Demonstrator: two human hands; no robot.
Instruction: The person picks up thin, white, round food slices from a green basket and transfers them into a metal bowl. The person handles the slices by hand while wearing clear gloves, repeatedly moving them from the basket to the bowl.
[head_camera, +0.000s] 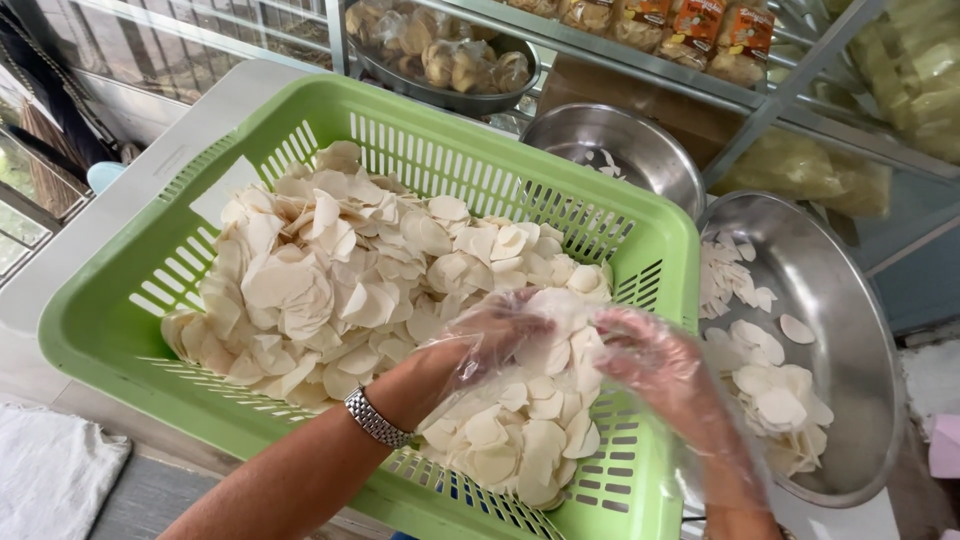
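- We see our left hand (490, 340), in a thin clear plastic glove, low in the middle of the frame, resting on the heap of pale round chips (380, 290); its grip is closed loosely around a small bunch of them.
- Our right hand (655, 370), gloved the same way, sits just right of the left one, over the basket's right wall, fingers curled against the same bunch of chips.
- A metal watch band (378, 417) circles the left wrist.
- The chips fill most of a green slotted plastic basket (110, 340) that takes up the left and centre of the frame.
- At the right of the frame, just beside the basket, stands a large steel bowl (850, 300) with a thinner scatter of the same chips inside.
- A second steel bowl (640, 150) sits above the basket's far rim, upper middle, holding only a few bits.
- Along the top we see a metal shelf (640, 55) with bagged snacks (690, 25) and a dark pan (450, 95) of wrapped pieces.
- A white cloth (50, 470) lies at the lower left.
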